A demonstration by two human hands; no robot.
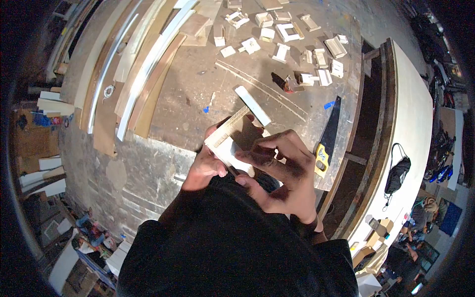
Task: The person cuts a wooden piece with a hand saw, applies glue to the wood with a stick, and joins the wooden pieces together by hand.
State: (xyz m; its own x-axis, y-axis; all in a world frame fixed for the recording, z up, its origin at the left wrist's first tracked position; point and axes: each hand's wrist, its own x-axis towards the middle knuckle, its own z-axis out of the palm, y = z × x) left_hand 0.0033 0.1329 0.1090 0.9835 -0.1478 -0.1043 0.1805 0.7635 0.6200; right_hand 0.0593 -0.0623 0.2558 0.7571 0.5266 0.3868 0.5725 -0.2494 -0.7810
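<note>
Close to my chest, my left hand (204, 166) grips a small pale wooden block (228, 130) from its left side, with the thumb on the near edge. The block is tilted, with a rough sawn top face and a brightly lit white side. My right hand (289, 171) is closed in a pinch at the block's near right side. A thin dark sliver shows near its thumb tip; what the fingers hold, if anything, I cannot make out. Just beyond the block, a white-faced wooden strip (253, 106) lies on the worktable (173, 109).
A handsaw (328, 133) with a yellow handle lies at the right. Several small wooden pieces (289, 32) are scattered at the back. Long boards (148, 69) cover the left side. A black drawstring bag (398, 174) rests on a pale panel (410, 114). People are at both lower edges.
</note>
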